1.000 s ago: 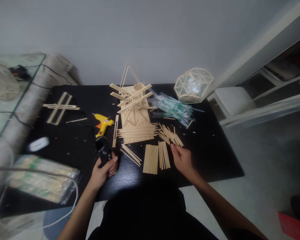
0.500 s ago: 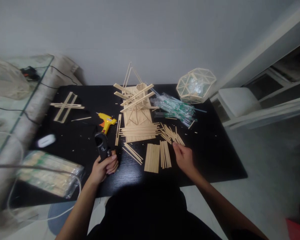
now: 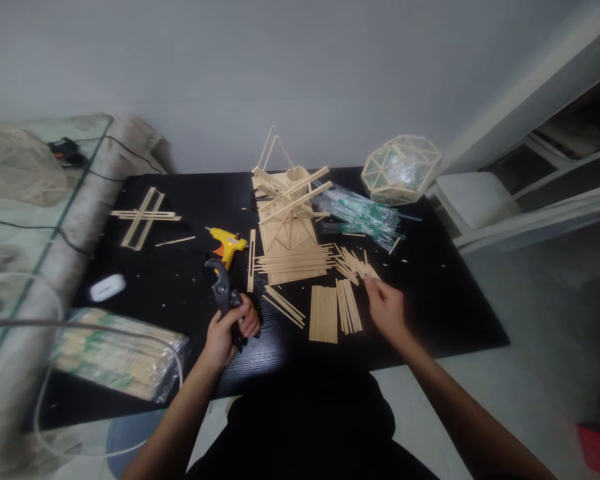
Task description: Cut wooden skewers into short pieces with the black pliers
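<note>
My left hand (image 3: 235,327) is closed round the handles of black pruning shears (image 3: 222,293), whose curved jaws point away from me, just below a yellow glue gun (image 3: 227,245). My right hand (image 3: 387,307) is pinched at the near edge of a pile of short wooden sticks (image 3: 353,263); what lies between its fingertips is too small to make out. Between the hands lie a row of sticks side by side (image 3: 323,315), a narrower bundle (image 3: 349,307) and a few loose sticks (image 3: 284,307). Behind them, a stick-built structure (image 3: 290,200) stands on a slatted wooden base (image 3: 300,275).
Crossed stick frames (image 3: 143,217) lie at the table's left, above a white case (image 3: 107,287) and a bagged stick pack (image 3: 117,350). Plastic wrappers (image 3: 360,213) and a faceted stick frame (image 3: 403,170) sit back right. A pale cable (image 3: 43,413) loops at the left.
The view has shifted, so the table things appear farther right. In my left hand the shears have turned, showing their jaws more clearly. My right hand stays pinched by the short sticks.
</note>
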The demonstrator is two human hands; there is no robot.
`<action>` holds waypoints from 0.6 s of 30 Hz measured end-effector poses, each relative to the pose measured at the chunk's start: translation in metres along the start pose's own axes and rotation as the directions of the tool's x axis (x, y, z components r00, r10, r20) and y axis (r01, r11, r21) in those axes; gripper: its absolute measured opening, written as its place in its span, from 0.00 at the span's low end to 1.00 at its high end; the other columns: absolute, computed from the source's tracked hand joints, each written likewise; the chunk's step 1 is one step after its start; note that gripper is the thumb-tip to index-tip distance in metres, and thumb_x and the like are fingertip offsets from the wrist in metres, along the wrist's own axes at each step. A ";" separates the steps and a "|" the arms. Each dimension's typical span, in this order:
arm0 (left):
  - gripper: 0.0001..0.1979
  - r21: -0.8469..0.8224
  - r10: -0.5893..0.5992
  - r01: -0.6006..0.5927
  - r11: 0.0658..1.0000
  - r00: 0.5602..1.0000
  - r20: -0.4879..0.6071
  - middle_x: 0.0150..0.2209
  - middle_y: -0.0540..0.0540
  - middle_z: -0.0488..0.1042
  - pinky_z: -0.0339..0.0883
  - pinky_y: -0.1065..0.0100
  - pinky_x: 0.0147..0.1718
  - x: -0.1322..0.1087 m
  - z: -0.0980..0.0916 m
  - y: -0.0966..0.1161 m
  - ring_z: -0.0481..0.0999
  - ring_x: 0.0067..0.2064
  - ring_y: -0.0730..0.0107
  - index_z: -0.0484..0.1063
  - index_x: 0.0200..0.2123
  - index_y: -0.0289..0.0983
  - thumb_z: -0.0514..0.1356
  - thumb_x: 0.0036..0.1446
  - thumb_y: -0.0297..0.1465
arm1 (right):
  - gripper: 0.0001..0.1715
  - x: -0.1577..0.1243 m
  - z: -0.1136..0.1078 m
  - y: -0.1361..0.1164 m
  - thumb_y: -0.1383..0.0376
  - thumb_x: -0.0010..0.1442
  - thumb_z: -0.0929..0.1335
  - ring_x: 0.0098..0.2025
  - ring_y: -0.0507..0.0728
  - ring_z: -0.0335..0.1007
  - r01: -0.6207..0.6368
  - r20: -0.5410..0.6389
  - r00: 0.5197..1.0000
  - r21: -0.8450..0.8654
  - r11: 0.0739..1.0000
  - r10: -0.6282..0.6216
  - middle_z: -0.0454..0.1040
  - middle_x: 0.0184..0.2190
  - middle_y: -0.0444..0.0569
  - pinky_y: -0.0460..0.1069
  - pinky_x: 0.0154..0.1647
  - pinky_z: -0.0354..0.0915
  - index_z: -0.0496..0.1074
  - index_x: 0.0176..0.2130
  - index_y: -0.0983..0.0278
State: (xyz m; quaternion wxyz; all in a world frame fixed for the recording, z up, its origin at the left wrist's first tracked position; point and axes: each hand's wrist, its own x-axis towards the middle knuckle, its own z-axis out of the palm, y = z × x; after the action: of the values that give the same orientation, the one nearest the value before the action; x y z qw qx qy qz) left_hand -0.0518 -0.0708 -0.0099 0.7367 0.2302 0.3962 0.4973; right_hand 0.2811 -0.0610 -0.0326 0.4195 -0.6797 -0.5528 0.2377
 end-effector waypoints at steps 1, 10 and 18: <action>0.16 -0.002 -0.005 0.005 1.000 1.000 0.000 0.18 0.56 0.59 0.57 0.70 0.21 0.001 0.000 0.001 0.58 0.20 0.77 0.63 0.26 0.38 0.67 0.56 0.35 | 0.32 0.000 0.000 0.000 0.48 0.69 0.64 0.24 0.51 0.48 -0.002 -0.006 1.000 0.007 1.000 0.002 0.50 0.20 0.40 0.49 0.26 0.50 0.55 0.21 0.61; 0.08 -0.049 -0.019 0.018 0.999 0.999 -0.038 0.23 0.54 0.62 0.60 0.68 0.27 0.004 -0.006 0.002 0.62 0.25 0.75 0.70 0.31 0.36 0.67 0.52 0.31 | 0.35 -0.001 0.000 -0.006 0.45 0.66 0.66 0.23 0.50 0.45 0.011 -0.040 0.999 0.041 0.999 -0.010 0.47 0.19 0.39 0.49 0.25 0.47 0.49 0.19 0.59; 0.11 -0.036 0.016 -0.015 0.999 1.000 0.023 0.24 0.50 0.66 0.65 0.65 0.30 0.005 -0.004 0.002 0.66 0.27 0.69 0.74 0.36 0.34 0.67 0.52 0.34 | 0.35 0.000 -0.003 -0.002 0.49 0.64 0.68 0.22 0.49 0.44 0.032 0.038 0.999 0.075 0.997 -0.035 0.45 0.19 0.37 0.48 0.24 0.46 0.46 0.20 0.59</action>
State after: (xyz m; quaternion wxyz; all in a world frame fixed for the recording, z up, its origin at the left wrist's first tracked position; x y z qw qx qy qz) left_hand -0.0549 -0.0657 -0.0122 0.7413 0.2259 0.3770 0.5073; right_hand 0.2822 -0.0622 -0.0293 0.4375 -0.6495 -0.5631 0.2641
